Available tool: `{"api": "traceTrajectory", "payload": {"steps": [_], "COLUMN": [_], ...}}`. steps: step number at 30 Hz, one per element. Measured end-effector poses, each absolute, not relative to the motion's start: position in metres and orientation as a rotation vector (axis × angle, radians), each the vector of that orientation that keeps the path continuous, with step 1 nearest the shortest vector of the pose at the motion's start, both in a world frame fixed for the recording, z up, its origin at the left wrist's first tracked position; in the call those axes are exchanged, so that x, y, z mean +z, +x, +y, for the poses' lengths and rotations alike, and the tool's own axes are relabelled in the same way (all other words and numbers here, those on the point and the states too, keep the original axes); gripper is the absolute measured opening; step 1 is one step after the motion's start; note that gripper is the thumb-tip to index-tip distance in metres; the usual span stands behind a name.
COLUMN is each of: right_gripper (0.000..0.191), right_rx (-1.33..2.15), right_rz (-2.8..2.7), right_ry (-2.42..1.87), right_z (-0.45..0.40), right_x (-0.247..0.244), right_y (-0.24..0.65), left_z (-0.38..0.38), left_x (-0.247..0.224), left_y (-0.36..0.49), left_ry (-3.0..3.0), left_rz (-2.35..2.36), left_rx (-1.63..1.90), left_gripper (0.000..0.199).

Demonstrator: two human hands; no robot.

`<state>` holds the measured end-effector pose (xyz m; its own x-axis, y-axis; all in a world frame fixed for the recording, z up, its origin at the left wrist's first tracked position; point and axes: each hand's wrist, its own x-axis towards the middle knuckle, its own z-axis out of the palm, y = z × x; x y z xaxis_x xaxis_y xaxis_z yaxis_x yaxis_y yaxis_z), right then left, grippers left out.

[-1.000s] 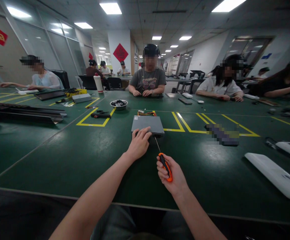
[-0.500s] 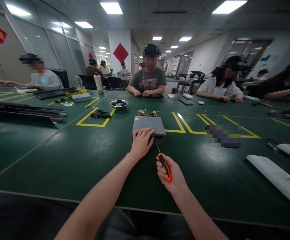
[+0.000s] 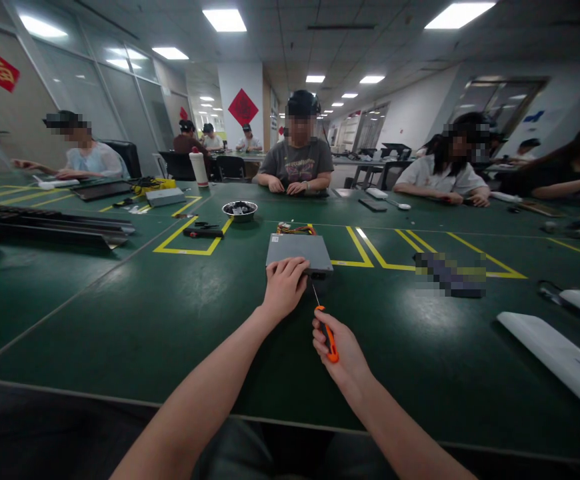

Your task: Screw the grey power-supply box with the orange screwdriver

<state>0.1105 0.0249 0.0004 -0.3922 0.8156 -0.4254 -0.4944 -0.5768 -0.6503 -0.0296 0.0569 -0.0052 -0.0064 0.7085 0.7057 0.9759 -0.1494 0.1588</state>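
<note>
- Grey metal box lies on green table, ahead of the person; coloured cables at its far side.
- Left hand lies over box's near edge, fingers on top; cannot tell whether it grips.
- Right hand, apart from left, is closed around orange-and-black screwdriver.
- Shaft points at box's near side; tip contact unclear.

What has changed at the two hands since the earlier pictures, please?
The screwdriver in the right hand has turned, its near end swinging slightly left. The left hand has shifted slightly right on the power supply unit. Nothing was grasped or released; the power supply unit stays roughly in place.
</note>
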Motion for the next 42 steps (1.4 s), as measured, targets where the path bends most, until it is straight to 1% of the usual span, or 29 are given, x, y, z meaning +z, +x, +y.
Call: {"api": "traceTrajectory", "payload": {"steps": [4, 8, 10, 14, 20, 24, 26, 28, 31, 36, 42], "right_gripper": [0.012, 0.022, 0.024, 0.012, 0.012, 0.023, 0.025, 0.021, 0.008, 0.01, 0.021], "right_rx": [2.073, 2.166, 2.188, 2.158, 2.14, 2.282, 2.318, 2.296, 2.221, 2.203, 2.358], "right_rz": [-0.565, -0.602, -0.615, -0.662, -0.678, -0.703, -0.69, -0.663, -0.648, -0.634, -0.609], "right_ry": [-0.982, -1.037, -1.035, -1.008, -0.915, -0.852, -0.829, -0.83, -0.866, -0.856, -0.835], "right_z": [0.022, 0.023, 0.025, 0.029, 0.032, 0.034, 0.035, 0.036, 0.036, 0.034, 0.032], "right_x": [0.009, 0.013, 0.013, 0.007, -0.004, -0.004, -0.003, -0.002, -0.002, -0.004, -0.001], "right_y": [0.108, 0.109, 0.11, 0.112, 0.113, 0.119, 0.122, 0.123, 0.122, 0.12, 0.119], "left_z": [0.057, 0.057, 0.056, 0.056, 0.057, 0.059, 0.06, 0.06, 0.06, 0.06, 0.06], "left_x": [-0.005, -0.004, -0.004, -0.002, -0.003, -0.005, -0.006, -0.006, -0.005, -0.005, -0.006], "left_y": [-0.03, -0.029, -0.029, -0.029, -0.028, -0.027, -0.026, -0.026, -0.026, -0.027, -0.028], "left_ry": [-1.904, -1.911, -1.917, -1.917, -1.917, -1.918, -1.918, -1.92, -1.919, -1.932, -1.938], "left_rz": [-1.735, -1.731, -1.735, -1.748, -1.756, -1.768, -1.769, -1.764, -1.76, -1.777, -1.778], "left_rx": [-0.954, -0.948, -0.943, -0.935, -0.911, -0.905, -0.907, -0.911, -0.908, -0.904, -0.907], "left_gripper": [0.028, 0.03, 0.031, 0.032, 0.033, 0.033, 0.032, 0.032, 0.032, 0.033, 0.034]}}
